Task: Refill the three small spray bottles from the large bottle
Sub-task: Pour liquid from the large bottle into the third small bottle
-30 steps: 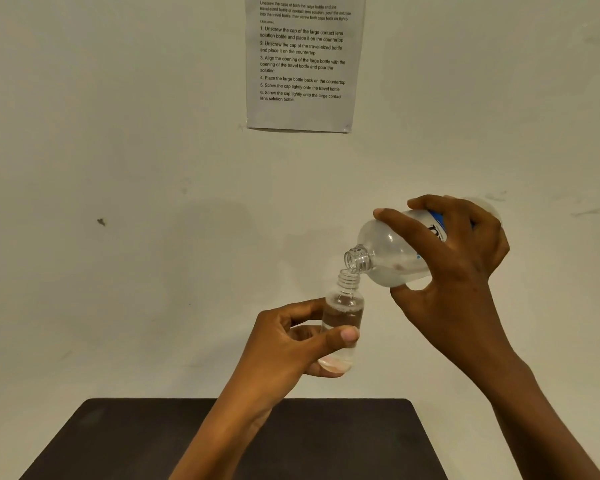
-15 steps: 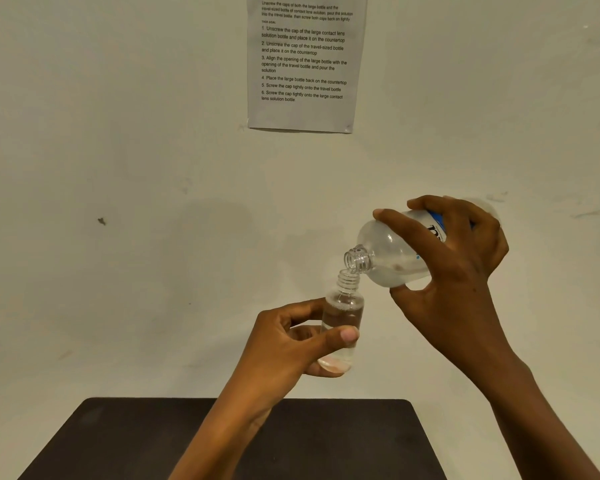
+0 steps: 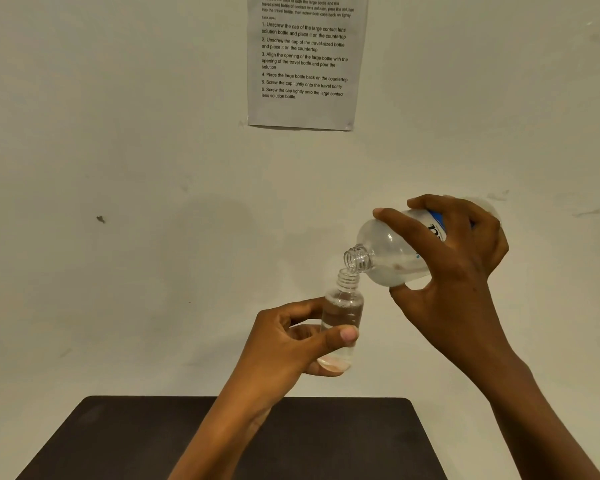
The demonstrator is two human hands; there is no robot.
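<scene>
My left hand (image 3: 284, 344) holds a small clear bottle (image 3: 343, 306) upright in mid-air, cap off, thumb across its lower body. Clear liquid fills most of it. My right hand (image 3: 454, 271) grips the large translucent bottle (image 3: 388, 254) with a blue label, tipped down to the left. Its open threaded mouth rests just above and against the small bottle's neck. No other small bottles or caps are in sight.
A dark table (image 3: 326, 438) with rounded corners lies below my arms against a pale wall. A printed instruction sheet (image 3: 305, 60) is taped to the wall above.
Both hands and both bottles have stayed almost still. The large bottle remains tipped over the small one's neck.
</scene>
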